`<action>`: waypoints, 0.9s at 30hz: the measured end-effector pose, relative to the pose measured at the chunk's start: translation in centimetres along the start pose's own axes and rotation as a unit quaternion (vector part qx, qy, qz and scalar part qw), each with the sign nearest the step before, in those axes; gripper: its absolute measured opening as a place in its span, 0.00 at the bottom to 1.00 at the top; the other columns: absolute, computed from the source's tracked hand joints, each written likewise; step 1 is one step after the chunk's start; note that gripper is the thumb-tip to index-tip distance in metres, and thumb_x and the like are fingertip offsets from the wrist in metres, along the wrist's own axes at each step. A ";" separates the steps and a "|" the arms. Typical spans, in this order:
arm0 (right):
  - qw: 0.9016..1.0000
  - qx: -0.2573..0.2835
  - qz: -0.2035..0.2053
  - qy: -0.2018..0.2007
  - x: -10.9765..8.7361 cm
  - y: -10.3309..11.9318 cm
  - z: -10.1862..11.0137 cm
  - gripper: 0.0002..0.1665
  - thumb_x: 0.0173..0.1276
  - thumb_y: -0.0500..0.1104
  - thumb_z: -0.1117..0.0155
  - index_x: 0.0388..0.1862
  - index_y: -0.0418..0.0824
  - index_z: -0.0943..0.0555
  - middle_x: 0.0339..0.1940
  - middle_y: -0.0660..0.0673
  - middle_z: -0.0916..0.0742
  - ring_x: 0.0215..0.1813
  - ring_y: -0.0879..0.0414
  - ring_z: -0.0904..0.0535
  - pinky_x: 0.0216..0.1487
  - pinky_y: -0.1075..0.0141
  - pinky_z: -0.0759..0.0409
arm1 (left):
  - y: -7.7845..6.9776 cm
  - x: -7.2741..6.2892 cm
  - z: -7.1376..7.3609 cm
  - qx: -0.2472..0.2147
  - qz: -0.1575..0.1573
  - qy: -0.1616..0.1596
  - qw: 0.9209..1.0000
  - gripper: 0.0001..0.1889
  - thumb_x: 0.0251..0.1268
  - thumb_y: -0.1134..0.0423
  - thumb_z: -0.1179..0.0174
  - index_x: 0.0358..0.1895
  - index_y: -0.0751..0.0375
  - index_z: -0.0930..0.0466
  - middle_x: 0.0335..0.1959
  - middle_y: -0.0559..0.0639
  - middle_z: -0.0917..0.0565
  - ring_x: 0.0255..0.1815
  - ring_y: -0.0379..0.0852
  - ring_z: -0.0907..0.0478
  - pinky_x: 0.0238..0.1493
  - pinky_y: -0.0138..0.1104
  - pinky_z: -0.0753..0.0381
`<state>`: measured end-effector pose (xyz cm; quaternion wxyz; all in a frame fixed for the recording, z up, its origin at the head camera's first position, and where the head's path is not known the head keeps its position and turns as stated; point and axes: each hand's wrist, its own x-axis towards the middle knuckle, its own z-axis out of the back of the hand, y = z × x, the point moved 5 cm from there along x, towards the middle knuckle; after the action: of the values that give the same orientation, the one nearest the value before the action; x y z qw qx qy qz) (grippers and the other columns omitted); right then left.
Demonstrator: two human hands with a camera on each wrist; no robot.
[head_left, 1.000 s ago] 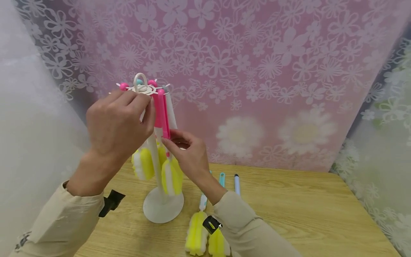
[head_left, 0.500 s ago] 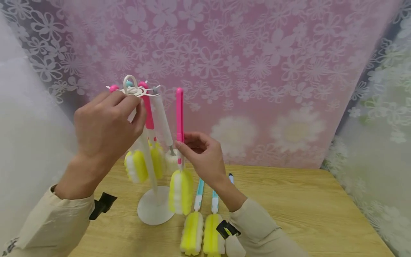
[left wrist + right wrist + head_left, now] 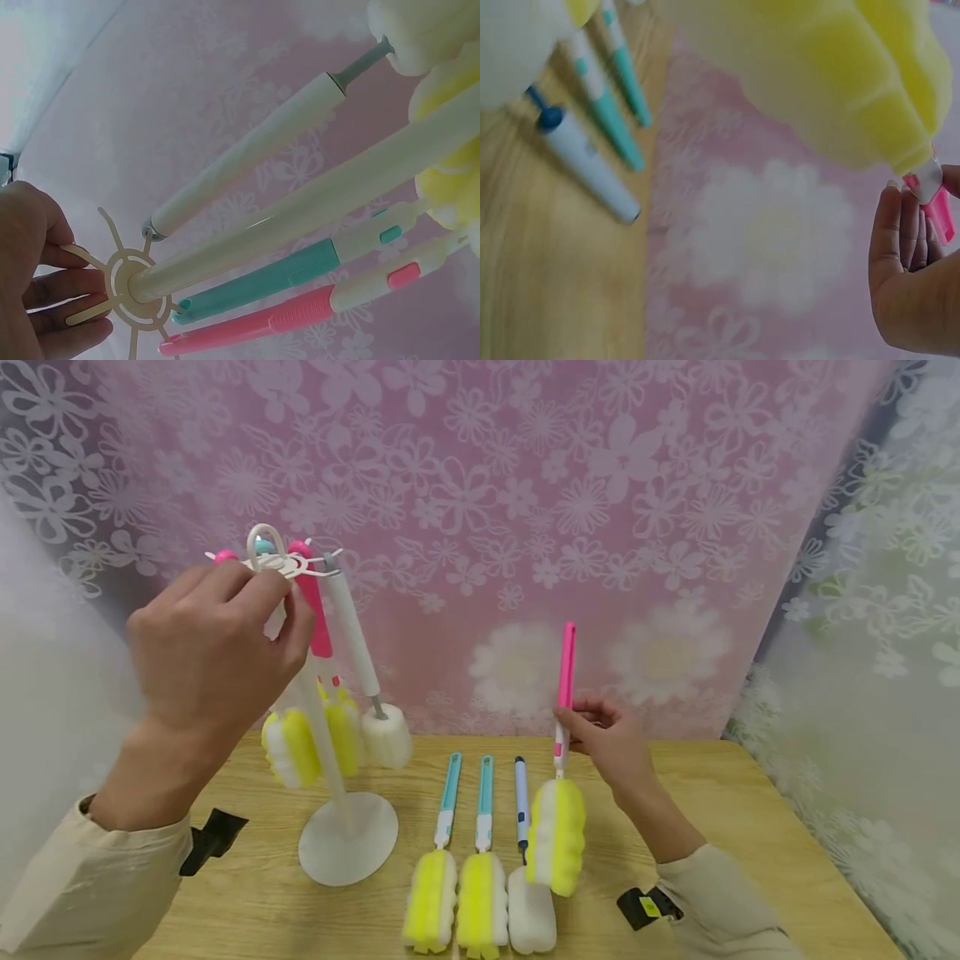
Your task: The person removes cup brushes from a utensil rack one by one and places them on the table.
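My right hand (image 3: 617,742) pinches a pink-handled bottle brush (image 3: 566,672) at the lower part of its handle. The brush stands upright in the air, its yellow and white sponge head (image 3: 840,82) hanging down beside a white-headed brush on the table. At the top of a white hanging rack (image 3: 348,852), my left hand (image 3: 217,643) grips the hooked ring (image 3: 137,289), fingers among the hook arms. Still on the rack hang a white-handled brush (image 3: 352,631), a teal-handled brush (image 3: 259,285) and pink-handled brushes (image 3: 313,618); the left hand partly hides them.
On the wooden table (image 3: 697,810) lie two teal-handled sponge brushes (image 3: 431,902) (image 3: 483,902) side by side, then a blue-handled brush (image 3: 522,802) with a white head. A pink flowered curtain (image 3: 450,510) hangs behind the table.
The pink-handled brush has come off its hook on the rack and travelled right and down in my right hand. My left hand keeps its grip on the rack's top.
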<state>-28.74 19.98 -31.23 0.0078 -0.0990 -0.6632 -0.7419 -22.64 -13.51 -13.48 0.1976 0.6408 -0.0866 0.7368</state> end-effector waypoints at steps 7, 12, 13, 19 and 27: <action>0.996 -0.049 -0.077 -0.004 -0.3 -5.1 3.1 0.26 0.64 0.47 0.33 0.49 0.28 0.27 0.33 0.45 0.17 0.31 0.55 0.16 0.39 0.63 0.17 | 0.1 0.1 0.4 0.005 -0.003 0.006 1.000 0.16 0.62 0.64 0.51 0.16 0.63 0.31 0.14 0.58 0.30 0.16 0.56 0.35 0.15 0.42 0.43; 0.987 -0.087 -0.132 0.019 -0.7 -9.2 3.8 0.27 0.64 0.49 0.33 0.49 0.28 0.26 0.32 0.44 0.16 0.32 0.53 0.16 0.39 0.60 0.17 | 0.2 0.0 0.5 0.006 -0.001 0.003 1.000 0.16 0.62 0.64 0.51 0.15 0.63 0.32 0.13 0.57 0.32 0.16 0.55 0.36 0.15 0.42 0.45; 0.985 -0.094 -0.143 0.021 -0.8 -10.0 3.8 0.27 0.63 0.50 0.33 0.48 0.28 0.25 0.32 0.44 0.16 0.32 0.53 0.16 0.39 0.60 0.17 | 0.2 0.0 0.5 0.005 0.000 0.003 1.000 0.16 0.62 0.64 0.51 0.15 0.63 0.32 0.13 0.56 0.32 0.16 0.55 0.36 0.15 0.42 0.45; 0.975 -0.129 -0.181 0.030 -1.1 -13.5 3.6 0.23 0.62 0.49 0.33 0.43 0.29 0.23 0.29 0.43 0.16 0.30 0.52 0.18 0.37 0.58 0.17 | 0.2 0.0 0.5 0.009 0.000 0.009 1.000 0.16 0.62 0.63 0.51 0.16 0.62 0.30 0.14 0.56 0.30 0.16 0.56 0.35 0.15 0.42 0.44; 0.968 -0.148 -0.199 0.032 -1.2 -15.6 3.2 0.22 0.60 0.48 0.31 0.39 0.30 0.22 0.27 0.43 0.16 0.27 0.55 0.20 0.31 0.62 0.18 | 0.0 -0.1 0.1 0.008 -0.001 0.010 1.000 0.15 0.62 0.64 0.51 0.16 0.62 0.30 0.14 0.56 0.31 0.16 0.55 0.36 0.15 0.41 0.44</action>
<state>-29.34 24.85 -46.46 -0.1337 0.0589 -0.5515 -0.8213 -22.56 -13.51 -13.57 0.1941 0.6350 -0.0775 0.7437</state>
